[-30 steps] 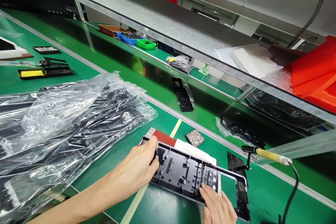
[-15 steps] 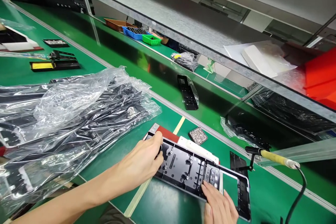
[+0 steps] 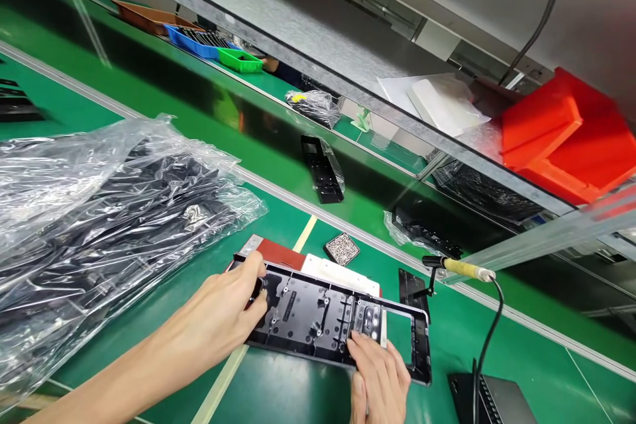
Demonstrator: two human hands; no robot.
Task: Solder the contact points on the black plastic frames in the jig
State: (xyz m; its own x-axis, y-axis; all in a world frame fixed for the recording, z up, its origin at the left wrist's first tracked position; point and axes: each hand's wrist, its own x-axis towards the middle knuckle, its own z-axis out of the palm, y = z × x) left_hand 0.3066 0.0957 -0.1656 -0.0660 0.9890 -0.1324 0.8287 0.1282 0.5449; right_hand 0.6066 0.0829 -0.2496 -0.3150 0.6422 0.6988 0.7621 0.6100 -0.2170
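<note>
L hand: fingers curled, gripped black frame at left end.
R hand: fingertips flat, pressed frame's near edge.
Surface: green bench under fingers.

left: plastic bag blocks | right: soldering iron blocks | front: mat free

A single head-worn view looks forward and down from the near edge of the green bench, tilted so the bench's far rail runs from upper left to lower right. It sits close above the left hand and right hand on the black frame, which fill the lower middle, with the plastic bag at left. Farther off it takes in the conveyor and the underside of the metal shelf overhead.
</note>
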